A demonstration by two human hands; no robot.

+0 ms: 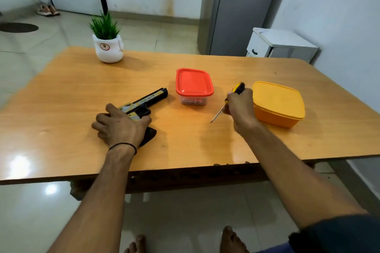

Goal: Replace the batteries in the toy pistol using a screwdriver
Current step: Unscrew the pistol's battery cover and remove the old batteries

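Observation:
A black and yellow toy pistol [147, 100] lies on its side on the wooden table [67, 88], barrel pointing to the far right. My left hand [120, 124] lies over its rear and grip, fingers curled round the body, hiding most of the grip. My right hand [239, 107] grips a screwdriver [219, 112] with a yellow and black handle; its metal shaft points down and left, with the tip just above the table to the right of the pistol.
A clear box with a red lid [194, 82] stands behind the pistol's muzzle, small items inside. A closed orange box [278, 102] sits just right of my right hand. A potted plant [108, 44] stands at the far left edge.

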